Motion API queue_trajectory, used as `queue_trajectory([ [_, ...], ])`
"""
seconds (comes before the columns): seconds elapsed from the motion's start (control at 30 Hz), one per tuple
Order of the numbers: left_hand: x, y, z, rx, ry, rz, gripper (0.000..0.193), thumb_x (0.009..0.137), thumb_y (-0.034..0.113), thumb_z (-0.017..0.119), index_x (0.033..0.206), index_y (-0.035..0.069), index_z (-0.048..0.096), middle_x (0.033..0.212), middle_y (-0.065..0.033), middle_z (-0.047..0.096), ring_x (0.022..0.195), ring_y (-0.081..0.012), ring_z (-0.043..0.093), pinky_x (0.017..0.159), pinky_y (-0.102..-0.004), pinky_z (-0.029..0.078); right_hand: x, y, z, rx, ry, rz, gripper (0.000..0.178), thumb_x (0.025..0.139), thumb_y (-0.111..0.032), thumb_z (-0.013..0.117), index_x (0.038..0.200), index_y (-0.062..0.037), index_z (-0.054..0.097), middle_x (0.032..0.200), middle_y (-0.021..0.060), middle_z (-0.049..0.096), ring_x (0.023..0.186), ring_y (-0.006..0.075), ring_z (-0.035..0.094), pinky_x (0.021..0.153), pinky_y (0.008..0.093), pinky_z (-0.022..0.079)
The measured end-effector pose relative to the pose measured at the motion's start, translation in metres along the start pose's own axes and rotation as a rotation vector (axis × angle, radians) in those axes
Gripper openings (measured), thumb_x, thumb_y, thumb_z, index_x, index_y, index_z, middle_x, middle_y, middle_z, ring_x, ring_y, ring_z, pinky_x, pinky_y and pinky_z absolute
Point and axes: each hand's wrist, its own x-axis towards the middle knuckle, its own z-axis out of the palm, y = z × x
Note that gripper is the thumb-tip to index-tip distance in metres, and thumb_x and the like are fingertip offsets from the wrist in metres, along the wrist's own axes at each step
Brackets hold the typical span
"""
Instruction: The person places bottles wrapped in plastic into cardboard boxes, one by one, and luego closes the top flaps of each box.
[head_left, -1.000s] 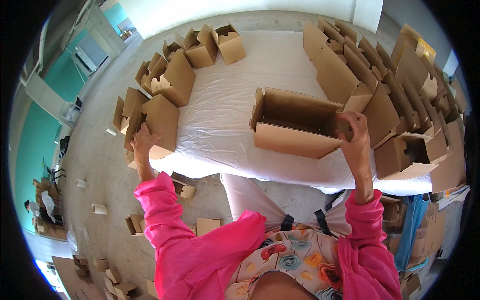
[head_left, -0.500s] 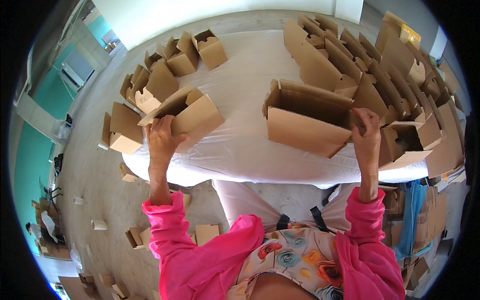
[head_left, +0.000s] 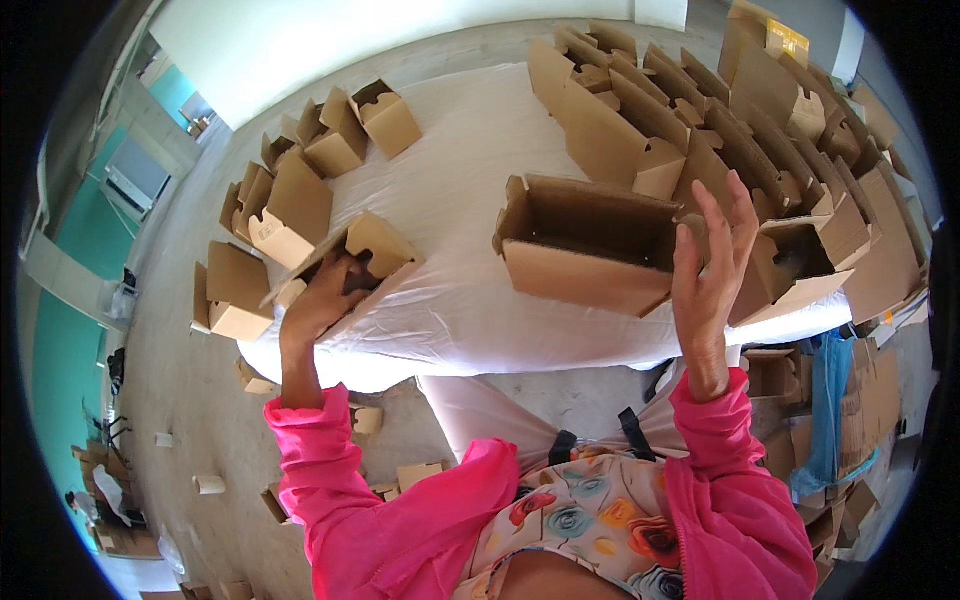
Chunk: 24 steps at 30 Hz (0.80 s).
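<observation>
My left hand point(head_left: 318, 300) grips a small open cardboard box point(head_left: 385, 277) at the table's left front, fingers reaching inside its opening and partly hidden in shadow. A longer brown cardboard box point(head_left: 590, 272), open at the top, stands near the front middle of the table. At that box's right end my right hand point(head_left: 712, 265) is raised with fingers spread, holding nothing. Its fingers overlap the box's edge in view; whether they touch it I cannot tell.
Rows of open cardboard boxes point(head_left: 612, 130) crowd the right of the white-covered table point(head_left: 455, 190). Several smaller boxes point(head_left: 335, 140) line its left side. Beyond the left edge lie more boxes and a white roll point(head_left: 209, 485) on the floor. Blue plastic point(head_left: 825, 410) hangs at lower right.
My left hand has slipped from the small box's top edge into its opening, and that box has tipped. My right hand has come off the long box's end, fingers spreading upward.
</observation>
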Motion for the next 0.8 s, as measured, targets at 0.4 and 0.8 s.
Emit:
queue_trajectory([
  [0.4,0.047,-0.010,0.015,0.221,0.011,-0.438,0.057,0.082,0.043,0.058,0.123,0.004,0.053,0.111,-0.0222,0.062,0.093,-0.0334,0.063,0.080,-0.0396,0.049,-0.034,-0.076,0.049,0.726,-0.365,-0.333,0.053,0.069,0.012,0.056,0.120,-0.0020,0.059,0.129,0.0172,0.049,0.121,0.0352,0.048,0.100,0.0453,0.040],
  [0.8,0.028,-0.006,0.021,0.004,0.058,0.045,0.051,0.082,0.012,0.059,0.131,0.005,0.046,0.126,-0.0182,0.055,0.118,-0.0309,0.050,0.100,-0.0381,0.040,-0.042,-0.141,0.154,0.406,-0.501,-0.544,0.063,0.072,-0.017,0.069,0.129,-0.0025,0.046,0.111,0.0098,0.053,0.117,0.0264,0.041,0.101,0.0475,0.035],
])
